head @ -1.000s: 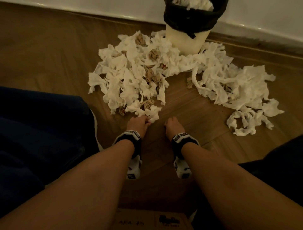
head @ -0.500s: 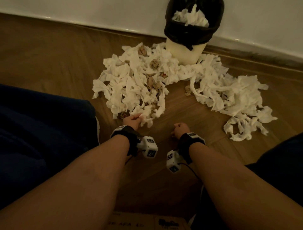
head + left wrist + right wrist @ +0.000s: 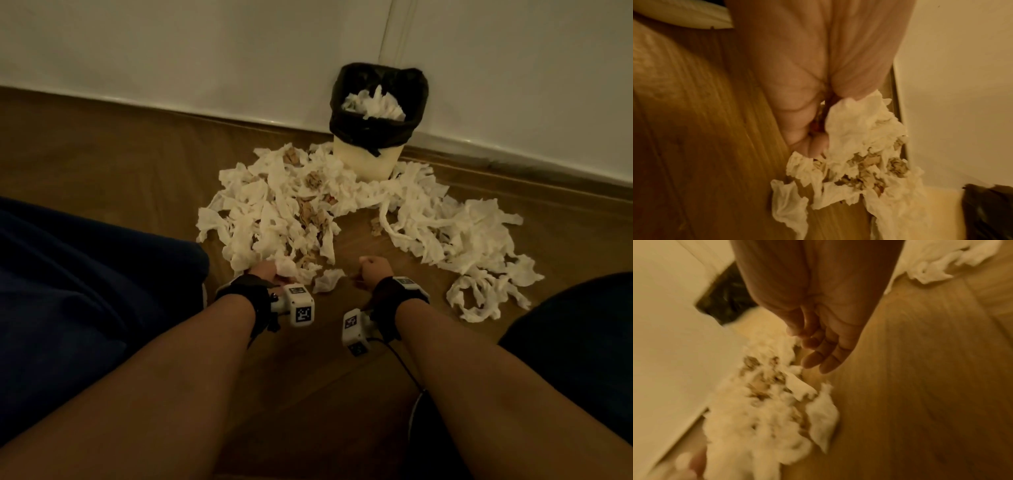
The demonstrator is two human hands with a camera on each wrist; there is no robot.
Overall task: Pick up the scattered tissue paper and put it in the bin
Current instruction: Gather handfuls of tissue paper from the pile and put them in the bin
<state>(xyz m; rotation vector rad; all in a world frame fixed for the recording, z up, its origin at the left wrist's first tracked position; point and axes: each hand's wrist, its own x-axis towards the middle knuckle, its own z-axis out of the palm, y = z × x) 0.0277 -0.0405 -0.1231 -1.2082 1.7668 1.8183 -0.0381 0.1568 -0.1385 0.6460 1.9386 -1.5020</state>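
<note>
- Since the earlier head frames, both wrists have drawn back toward the lower middle of the frame and the view has tilted up, so the bin (image 3: 378, 120) now shows whole in the upper centre against the wall.
- Left hand (image 3: 270, 272) sits at the near edge of the tissue paper (image 3: 284, 212); in the left wrist view its fingers (image 3: 797, 129) are curled round a wad of white tissue (image 3: 857, 128), with more tissue and brown crumpled bits trailing below it.
- Right hand (image 3: 375, 270) looks like a loose fist in the head view; the right wrist view shows its fingers (image 3: 824, 352) loosely bent and holding nothing, just above the bare floor (image 3: 137, 178).
- Step in hand, as I judge it: gathering the first handful from the left heap; nothing is on its way to the bin yet.
- Next move likely calls for lifting the wad clear of the trailing strips, carrying it up over the heap to the black-lined rim, and dropping it inside without knocking the bin.
- Counts: one bin, already partly filled with white tissue; two broad heaps of tissue, one centre-left and one (image 3: 462, 236) to the right, joined in front of the bin; one small loose scrap (image 3: 327, 279) between the hands; separate pieces are too tangled to count; two wrist cameras.
</note>
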